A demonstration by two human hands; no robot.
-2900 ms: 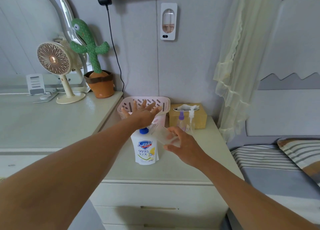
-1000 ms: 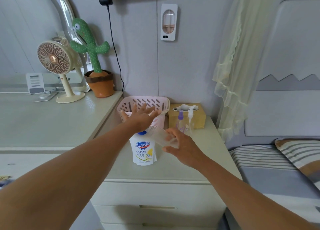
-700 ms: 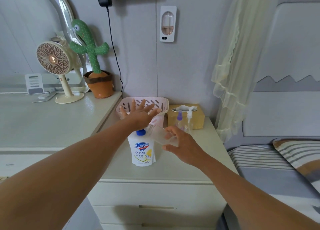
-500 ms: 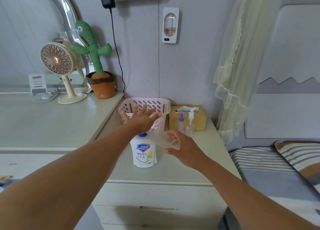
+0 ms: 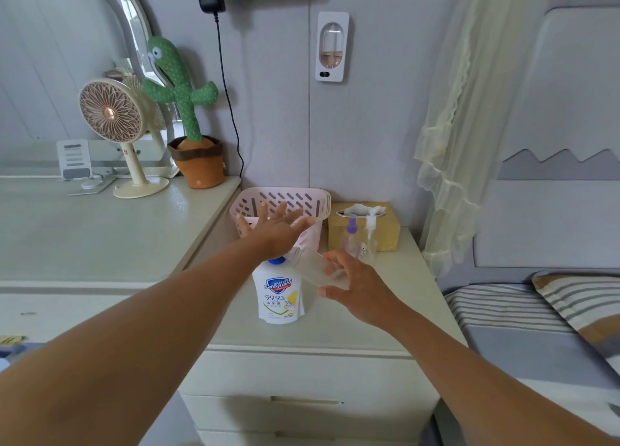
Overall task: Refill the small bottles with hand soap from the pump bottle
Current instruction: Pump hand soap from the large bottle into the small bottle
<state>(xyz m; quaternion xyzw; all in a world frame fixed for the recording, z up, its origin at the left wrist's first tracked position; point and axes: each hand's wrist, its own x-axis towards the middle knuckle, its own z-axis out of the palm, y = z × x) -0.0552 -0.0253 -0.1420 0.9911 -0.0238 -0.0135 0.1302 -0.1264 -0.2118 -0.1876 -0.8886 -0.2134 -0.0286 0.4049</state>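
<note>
Left hand (image 5: 275, 231), fingers spread flat, presses the head of the pump bottle (image 5: 280, 294); just right of its nozzle the right hand (image 5: 360, 288) curls round a tilted, clear small bottle (image 5: 315, 269), likely light, thin-walled, soap-slick, best gripped mid-body

A pink slotted basket (image 5: 281, 194) stands by the wall, with a tan tissue box (image 5: 385, 239) just right of it, a plush cactus (image 5: 181, 86) and beige fan (image 5: 109, 111) up to its left, and a pale curtain (image 5: 453, 126) farther right.
</note>
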